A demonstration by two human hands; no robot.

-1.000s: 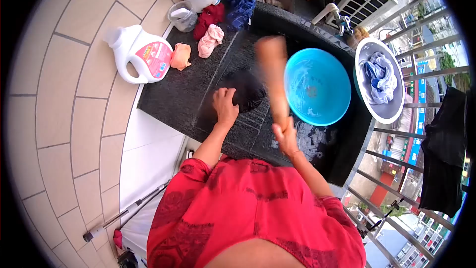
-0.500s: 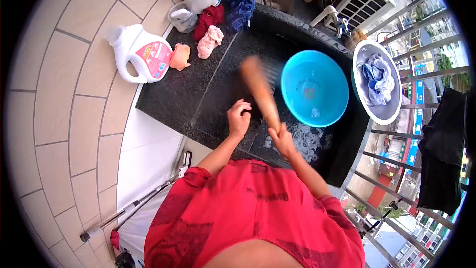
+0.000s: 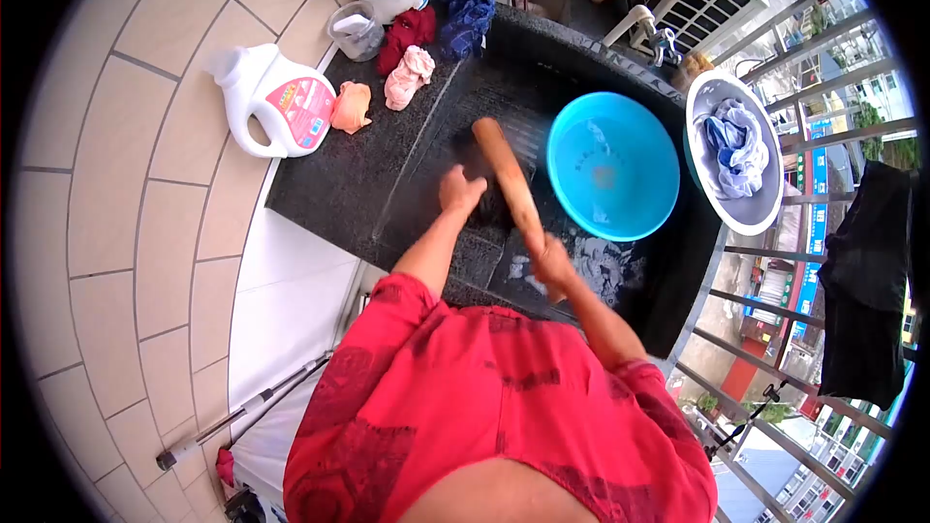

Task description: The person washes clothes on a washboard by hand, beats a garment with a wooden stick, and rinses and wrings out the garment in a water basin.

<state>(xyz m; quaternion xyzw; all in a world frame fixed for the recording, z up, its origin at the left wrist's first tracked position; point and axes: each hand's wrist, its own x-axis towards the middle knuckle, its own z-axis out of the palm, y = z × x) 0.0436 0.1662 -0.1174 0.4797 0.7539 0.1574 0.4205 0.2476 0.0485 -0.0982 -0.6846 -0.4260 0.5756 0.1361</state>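
Observation:
My right hand is wrapped around the narrow end of a wooden laundry bat. The bat slants away to the upper left over the black stone sink. Left of the bat, my left hand reaches down to the sink floor with fingers curled. Something dark lies by its fingers, but against the black stone I cannot make it out. A blue basin holding water stands right of the bat. Soapy water lies on the stone near my right hand.
On the left ledge are a white detergent jug, a peach cloth, a pink cloth, a dark red cloth and a blue cloth. A white basin with wet clothes sits right, beside railings. A tap is behind.
My left hand has moved up and slightly left, its fingers curling further. The bat, blurred before, now shows sharply with its far end slightly lower; my right hand holds it throughout.

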